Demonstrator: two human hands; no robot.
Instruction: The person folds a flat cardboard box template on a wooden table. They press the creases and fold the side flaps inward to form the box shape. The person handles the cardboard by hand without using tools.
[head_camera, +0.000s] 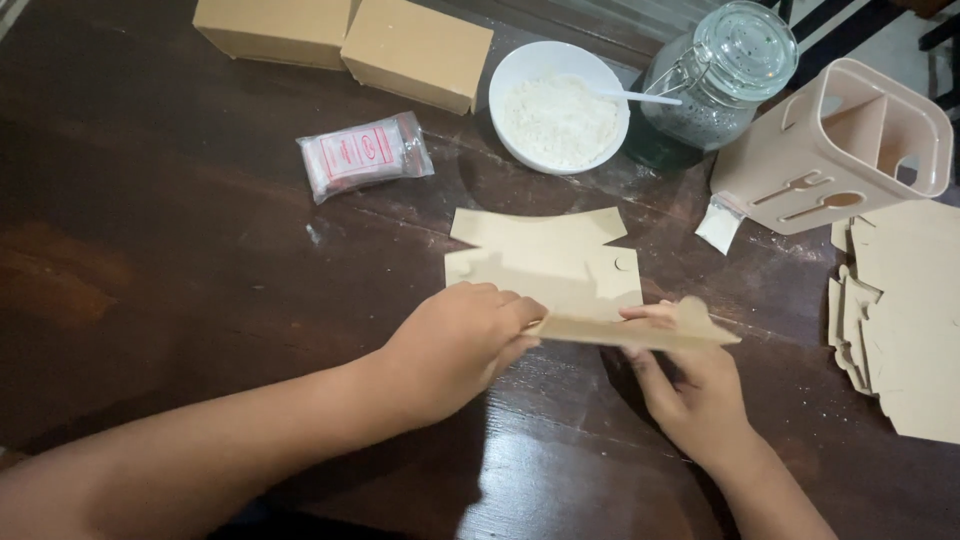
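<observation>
Pinching our flat cardboard box blank (560, 270) between both hands: left hand (455, 345) grips left end, right hand (690, 390) right; long axis crosswise over desk (150, 250).

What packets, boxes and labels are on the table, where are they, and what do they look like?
Plastic packet: upper middle-left, clear, rectangular, white contents, red-and-white label.
Two cardboard boxes: top left, side by side, plain tan, rectangular.
Small sachet: below the beige holder, white, tiny.
Glass jar: top right beside the white bowl, no label visible.
</observation>
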